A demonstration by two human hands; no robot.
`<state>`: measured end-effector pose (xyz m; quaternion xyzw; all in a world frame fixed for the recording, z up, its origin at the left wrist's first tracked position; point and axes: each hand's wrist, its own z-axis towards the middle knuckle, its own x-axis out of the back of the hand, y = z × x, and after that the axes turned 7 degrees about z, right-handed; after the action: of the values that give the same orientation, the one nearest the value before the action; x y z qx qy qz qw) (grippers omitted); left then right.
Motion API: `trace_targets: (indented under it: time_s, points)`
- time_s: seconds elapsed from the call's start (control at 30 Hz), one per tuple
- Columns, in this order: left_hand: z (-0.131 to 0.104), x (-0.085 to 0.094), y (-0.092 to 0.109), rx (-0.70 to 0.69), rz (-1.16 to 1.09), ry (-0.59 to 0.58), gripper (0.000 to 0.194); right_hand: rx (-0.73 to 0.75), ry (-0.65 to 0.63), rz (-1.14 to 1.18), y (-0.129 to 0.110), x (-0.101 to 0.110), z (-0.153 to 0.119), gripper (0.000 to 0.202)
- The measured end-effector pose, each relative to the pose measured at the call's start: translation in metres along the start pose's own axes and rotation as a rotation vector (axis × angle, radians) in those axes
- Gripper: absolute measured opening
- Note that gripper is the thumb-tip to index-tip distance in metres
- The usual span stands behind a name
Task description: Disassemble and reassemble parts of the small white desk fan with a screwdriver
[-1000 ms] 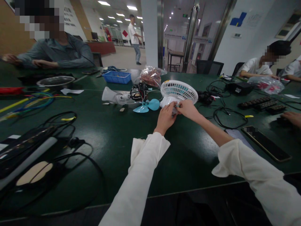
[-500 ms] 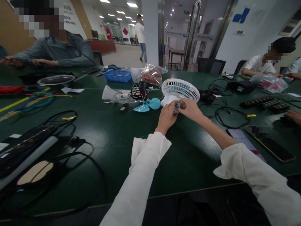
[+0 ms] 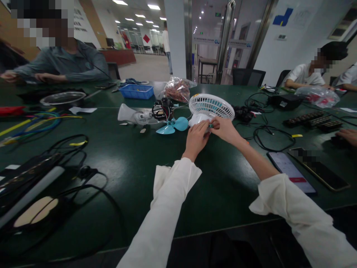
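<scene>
A white fan (image 3: 212, 105) with a slatted round grille lies on the dark green table in front of me. My left hand (image 3: 197, 138) is closed on the fan's white housing. Close beside it, the bent fingers of my right hand (image 3: 223, 128) pinch a small teal piece (image 3: 211, 126) at the fan; most of this piece is hidden. Just left of the fan is a blue fan blade (image 3: 173, 125). Beyond the blade are a motor with black wiring (image 3: 162, 109) and a white stand part (image 3: 130, 114).
A blue tray (image 3: 136, 91) and a clear bag of reddish parts (image 3: 177, 89) stand behind the fan. Cables and a power strip (image 3: 30, 169) lie left. Two phones (image 3: 291, 173) and black cables (image 3: 272, 136) lie right. Other people sit around the table.
The whole view has shifted slightly. Both hands stay at the fan, with the right fingers still around the small teal piece. The walking person has moved partly behind the pillar.
</scene>
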<state>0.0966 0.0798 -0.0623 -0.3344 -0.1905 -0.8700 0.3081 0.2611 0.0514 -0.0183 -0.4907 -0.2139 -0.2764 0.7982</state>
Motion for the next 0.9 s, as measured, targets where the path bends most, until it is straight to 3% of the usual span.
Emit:
trace_targets:
  time_s: [0.1, 0.17, 0.23, 0.37, 0.5, 0.53, 0.63, 0.77, 0.9]
  points:
    - [0.003, -0.002, 0.005, 0.028, 0.030, 0.027, 0.039, -0.117, 0.008, -0.029, 0.020, 0.018, -0.025, 0.047]
    - [0.006, -0.005, 0.006, 0.048, 0.042, 0.054, 0.032, -0.173, 0.060, -0.277, 0.042, 0.031, -0.043, 0.033]
    - [0.010, -0.010, 0.005, 0.036, 0.032, 0.083, 0.027, -0.202, -0.021, -0.457, 0.063, 0.041, -0.057, 0.028]
    - [0.018, -0.020, -0.004, -0.058, -0.070, 0.117, 0.024, -0.278, -0.106, -0.533, 0.084, 0.048, -0.069, 0.020]
    - [0.020, -0.025, -0.011, -0.091, -0.115, 0.122, 0.026, -0.306, -0.118, -0.404, 0.075, 0.059, -0.069, 0.013]
    - [0.019, -0.025, -0.011, -0.097, -0.126, 0.128, 0.026, -0.315, -0.107, -0.278, 0.069, 0.063, -0.070, 0.015]
    - [0.017, -0.026, -0.012, -0.099, -0.151, 0.146, 0.027, -0.242, 0.084, -0.028, 0.050, 0.077, -0.073, 0.028]
    - [0.017, -0.027, -0.011, -0.083, -0.153, 0.145, 0.027, -0.104, 0.291, 0.047, 0.026, 0.080, -0.073, 0.036]
    - [0.018, -0.027, -0.010, -0.089, -0.147, 0.157, 0.026, -0.072, 0.285, -0.033, 0.012, 0.070, -0.072, 0.032]
